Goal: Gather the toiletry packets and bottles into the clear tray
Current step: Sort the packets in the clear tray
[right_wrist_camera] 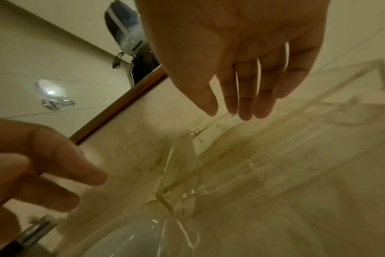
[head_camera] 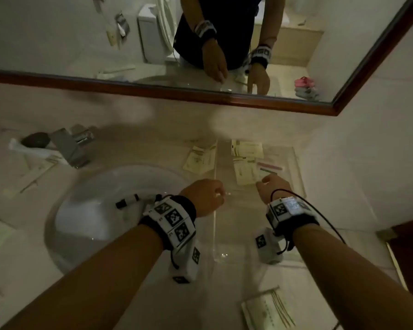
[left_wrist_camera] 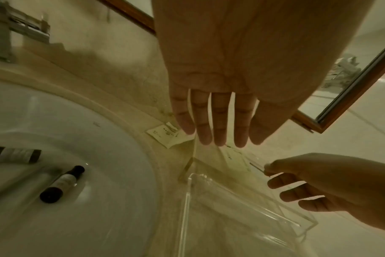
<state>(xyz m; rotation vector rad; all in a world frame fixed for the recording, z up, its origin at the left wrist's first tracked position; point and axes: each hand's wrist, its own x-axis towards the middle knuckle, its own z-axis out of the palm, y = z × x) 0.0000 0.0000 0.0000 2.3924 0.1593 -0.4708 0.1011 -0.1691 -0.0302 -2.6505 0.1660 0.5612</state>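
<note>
The clear tray (head_camera: 215,225) lies on the counter to the right of the sink. At its far end lie a few cream packets (head_camera: 246,148) and a pink-striped one (head_camera: 270,166). Another cream packet (head_camera: 199,159) (left_wrist_camera: 165,136) lies outside, by the tray's left wall (left_wrist_camera: 187,200). Two dark bottles (left_wrist_camera: 62,184) (left_wrist_camera: 15,154) lie in the sink basin. My left hand (head_camera: 204,196) (left_wrist_camera: 215,139) hangs over the tray's left wall, fingers straight and holding nothing. My right hand (head_camera: 271,188) (right_wrist_camera: 235,111) hovers over the tray's middle, fingers relaxed and empty.
The white sink (head_camera: 65,210) fills the left, with the faucet (head_camera: 72,148) behind it. A wood-framed mirror (head_camera: 153,89) runs along the back wall. More packets (head_camera: 267,310) lie near the counter's front edge. A wall stands close to the tray's right.
</note>
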